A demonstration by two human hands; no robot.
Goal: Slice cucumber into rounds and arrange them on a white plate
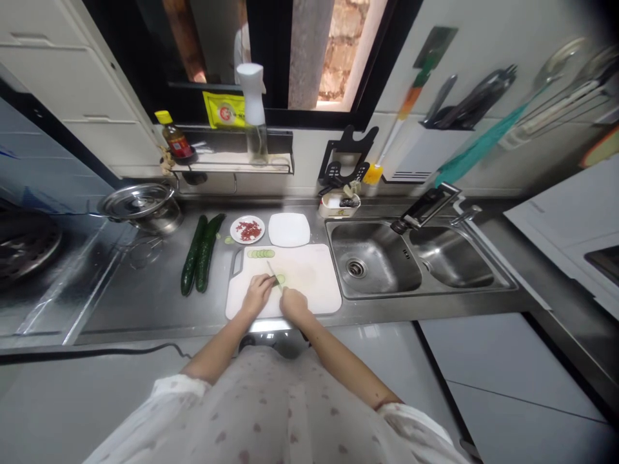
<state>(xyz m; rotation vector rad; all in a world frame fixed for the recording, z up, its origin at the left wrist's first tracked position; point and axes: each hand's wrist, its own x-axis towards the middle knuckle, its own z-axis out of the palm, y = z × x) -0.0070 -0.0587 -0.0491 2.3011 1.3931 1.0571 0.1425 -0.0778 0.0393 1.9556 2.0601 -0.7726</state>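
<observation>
Slicing step in hand, by the look of it. Left hand [258,291] curled over a short green cucumber piece [279,279], pinning it to the white plastic cutting board [309,283]. Right hand [293,303] closed on a knife handle; thin blade [271,269] angles up between both hands, at the cucumber's cut end. Row of cut rounds [261,254] lies near the board's far edge. Two whole dark cucumbers [199,252] wait left of the board. Next cut likely calls for left fingertips tucked clear of the blade.

glossy steel sink [382,235], matt white plastic cutting board [309,283]
</observation>
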